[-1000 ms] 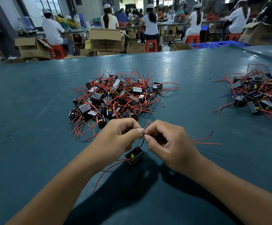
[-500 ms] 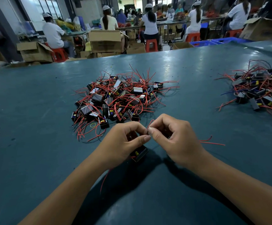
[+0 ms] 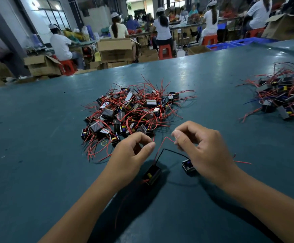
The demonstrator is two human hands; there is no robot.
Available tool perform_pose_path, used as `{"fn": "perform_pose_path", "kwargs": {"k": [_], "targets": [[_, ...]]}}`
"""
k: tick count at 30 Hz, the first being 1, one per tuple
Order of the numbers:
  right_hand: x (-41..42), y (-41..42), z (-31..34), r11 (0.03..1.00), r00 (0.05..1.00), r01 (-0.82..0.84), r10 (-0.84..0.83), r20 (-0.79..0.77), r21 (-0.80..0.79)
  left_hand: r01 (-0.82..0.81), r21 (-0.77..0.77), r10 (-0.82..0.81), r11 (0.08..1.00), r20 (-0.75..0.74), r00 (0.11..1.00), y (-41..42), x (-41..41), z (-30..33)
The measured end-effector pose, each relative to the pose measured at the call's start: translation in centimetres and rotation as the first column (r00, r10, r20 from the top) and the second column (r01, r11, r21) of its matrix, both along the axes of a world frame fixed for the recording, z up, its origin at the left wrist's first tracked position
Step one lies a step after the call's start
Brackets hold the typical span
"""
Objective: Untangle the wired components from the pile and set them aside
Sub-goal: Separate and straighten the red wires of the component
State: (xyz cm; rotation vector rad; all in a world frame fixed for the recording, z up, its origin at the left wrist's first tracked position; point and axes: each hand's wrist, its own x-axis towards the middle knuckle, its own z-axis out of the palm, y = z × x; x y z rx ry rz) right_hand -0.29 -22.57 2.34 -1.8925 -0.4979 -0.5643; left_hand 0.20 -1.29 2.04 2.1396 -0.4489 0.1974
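A tangled pile (image 3: 130,111) of small black box components with red wires lies mid-table. Just in front of it, my left hand (image 3: 130,153) pinches a red wire between thumb and forefinger. My right hand (image 3: 202,146) pinches another thin red wire. One black component (image 3: 152,174) hangs below my left hand on red and black leads. A second black component (image 3: 188,166) sits under my right hand, joined by a black wire (image 3: 174,152). The two hands are apart, with wires spanning the gap.
A second heap of wired components (image 3: 286,97) lies at the right edge of the teal table (image 3: 37,137). A yellow rubber band (image 3: 104,142) lies by the pile. Cardboard boxes (image 3: 115,50) and seated people fill the background beyond the far edge.
My hands, which were pressed together fingertip to fingertip, have pulled apart. A second component has come into view under my right hand, and the wires now stretch between the hands.
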Motion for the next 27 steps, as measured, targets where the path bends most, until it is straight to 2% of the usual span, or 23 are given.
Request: {"fn": "perform_pose_path", "kwargs": {"k": [2, 4, 10, 16, 18, 21, 24, 25, 27], "targets": [[0.3, -0.3, -0.1, 0.991, 0.992, 0.114, -0.111, 0.052, -0.066, -0.031, 0.153, 0.019, 0.988, 0.077, 0.997, -0.1, -0.1, -0.2], [0.4, -0.5, -0.1, 0.982, 0.989, 0.146, -0.142, 0.045, -0.116, -0.042, 0.230, 0.015, 0.972, 0.119, 0.993, -0.2, -0.1, -0.1], [0.2, -0.7, -0.4, 0.967, 0.991, 0.084, -0.107, -0.083, -0.242, 0.010, 0.298, -0.043, 0.955, 0.106, 0.993, -0.9, -0.5, -0.1], [0.4, -1.1, -0.1, 0.971, 0.991, 0.086, -0.107, -0.085, -0.223, 0.041, 0.301, -0.072, 0.953, 0.093, 0.993, 0.0, -0.4, 0.6], [0.6, -1.6, 0.1, 0.962, 0.986, 0.029, -0.073, -0.153, -0.271, 0.093, 0.301, -0.108, 0.949, 0.033, 0.994, 0.6, -0.3, 1.0], [0.9, -2.2, 0.6, 0.903, 0.934, -0.142, -0.014, -0.357, -0.406, 0.129, 0.362, -0.124, 0.923, -0.036, 0.992, 1.3, -0.2, 1.4], [1.2, -3.2, 2.0, 0.864, 0.909, -0.210, 0.000, -0.417, -0.457, 0.204, 0.406, -0.166, 0.891, -0.127, 0.978, 2.5, -0.1, 1.8], [1.1, -3.8, 2.4, 0.817, 0.901, -0.266, 0.022, -0.433, -0.511, 0.238, 0.443, -0.189, 0.864, -0.152, 0.970, 2.9, -0.1, 1.9], [0.8, -4.7, 2.9, 0.596, 0.880, -0.400, 0.038, -0.474, -0.696, 0.282, 0.530, -0.221, 0.799, -0.178, 0.959, 3.2, -0.3, 1.9]]}}
